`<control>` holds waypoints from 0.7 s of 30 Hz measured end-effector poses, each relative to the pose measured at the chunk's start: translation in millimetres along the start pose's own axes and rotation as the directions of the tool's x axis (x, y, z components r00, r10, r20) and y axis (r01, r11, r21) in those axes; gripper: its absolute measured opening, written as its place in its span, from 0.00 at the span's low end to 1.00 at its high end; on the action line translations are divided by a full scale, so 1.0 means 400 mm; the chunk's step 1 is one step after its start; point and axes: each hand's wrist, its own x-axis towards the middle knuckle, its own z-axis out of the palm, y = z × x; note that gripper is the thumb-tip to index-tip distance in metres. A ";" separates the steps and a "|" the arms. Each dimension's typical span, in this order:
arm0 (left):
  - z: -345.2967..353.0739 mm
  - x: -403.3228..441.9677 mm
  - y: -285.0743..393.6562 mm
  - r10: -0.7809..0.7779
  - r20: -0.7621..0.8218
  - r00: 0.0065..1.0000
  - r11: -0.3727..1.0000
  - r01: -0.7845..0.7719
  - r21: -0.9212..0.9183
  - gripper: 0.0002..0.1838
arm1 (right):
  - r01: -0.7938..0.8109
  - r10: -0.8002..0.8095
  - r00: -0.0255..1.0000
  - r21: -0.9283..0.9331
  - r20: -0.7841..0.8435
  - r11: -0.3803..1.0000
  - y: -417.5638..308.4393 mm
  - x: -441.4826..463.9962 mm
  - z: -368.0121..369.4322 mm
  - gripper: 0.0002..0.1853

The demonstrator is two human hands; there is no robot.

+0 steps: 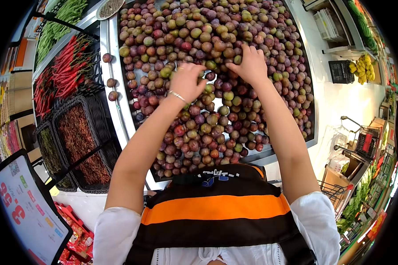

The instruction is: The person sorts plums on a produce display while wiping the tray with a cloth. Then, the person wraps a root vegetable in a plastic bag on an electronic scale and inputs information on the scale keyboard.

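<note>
Many round plums point(190, 132), purple, red and green, lie heaped in a metal-edged display bin point(308, 66). My left hand point(188, 81), with a bracelet at the wrist, rests among the plums near the middle, its fingers curled and apart over them. To its right, my right hand point(250, 65) reaches over the heap, thumb and fingers spread on the plums. Between the hands a small patch of the bin's bright bottom shows. Neither hand visibly lifts a plum, though the fingertips are partly hidden.
Three loose plums point(111, 82) sit on the bin's left metal ledge. Further left are red chillies point(68, 66), green beans point(59, 22) and a dark basket of reddish dried goods point(84, 143). A price screen point(31, 212) stands lower left. Bananas point(364, 69) are at the right.
</note>
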 end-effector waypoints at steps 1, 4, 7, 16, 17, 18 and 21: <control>0.041 -0.004 0.016 0.019 0.007 1.000 0.999 -0.020 0.030 0.24 | -0.023 0.024 1.000 -0.035 0.010 0.999 0.001 0.008 0.005 0.40; 0.084 -0.021 0.070 0.028 0.052 0.998 0.977 -0.038 0.208 0.30 | -0.051 0.050 0.999 -0.057 -0.016 0.997 -0.009 -0.004 0.024 0.37; 0.062 -0.011 0.094 -0.054 0.175 0.983 0.944 -0.007 0.329 0.33 | 0.172 -0.172 0.959 -0.018 -0.225 0.985 -0.008 -0.041 0.038 0.34; 0.030 -0.074 0.094 -0.043 0.192 0.981 0.951 -0.019 0.307 0.23 | 0.156 -0.166 0.985 0.164 0.050 0.974 -0.076 -0.176 0.069 0.31; 0.025 -0.088 0.096 -0.052 0.217 0.975 0.957 -0.013 0.290 0.23 | 0.180 -0.185 0.983 0.173 0.014 0.968 -0.078 -0.197 0.066 0.31; 0.019 -0.101 0.098 -0.046 0.214 0.976 0.957 -0.019 0.291 0.23 | 0.205 -0.204 0.979 0.178 -0.024 0.962 -0.082 -0.217 0.061 0.31; 0.011 -0.147 0.102 -0.011 0.149 0.989 0.986 -0.014 0.167 0.18 | 0.253 -0.240 0.968 0.289 -0.077 0.923 -0.100 -0.278 0.063 0.31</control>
